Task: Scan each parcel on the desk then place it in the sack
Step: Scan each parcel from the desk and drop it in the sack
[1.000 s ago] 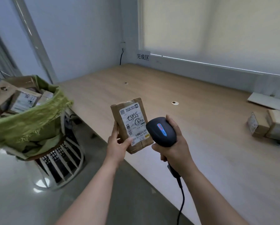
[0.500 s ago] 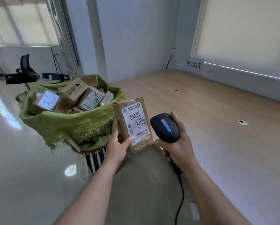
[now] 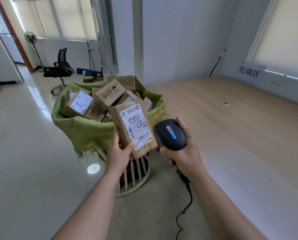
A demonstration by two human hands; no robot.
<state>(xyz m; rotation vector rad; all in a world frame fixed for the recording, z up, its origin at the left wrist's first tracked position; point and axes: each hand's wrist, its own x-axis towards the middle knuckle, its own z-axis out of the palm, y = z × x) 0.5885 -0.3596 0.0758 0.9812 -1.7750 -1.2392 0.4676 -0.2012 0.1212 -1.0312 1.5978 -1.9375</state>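
Sack (image 3: 86, 129), green, on white stand (image 3: 136, 179), heaped with boxes (image 3: 108, 96). Left hand (image 3: 119, 153) grips parcel (image 3: 133, 129) by lower end, in air just before sack rim; long axis near upright, top tilted left, label facing camera. Right hand (image 3: 182, 153) wraps scanner (image 3: 170, 134), just right of parcel, cable hanging. Desk (image 3: 240, 127) right.

Upper left, bright windows (image 3: 58, 18) flood a glossy pale floor (image 3: 23, 153); a black office chair (image 3: 59, 70) and standing fan (image 3: 31, 38) wait beside them.
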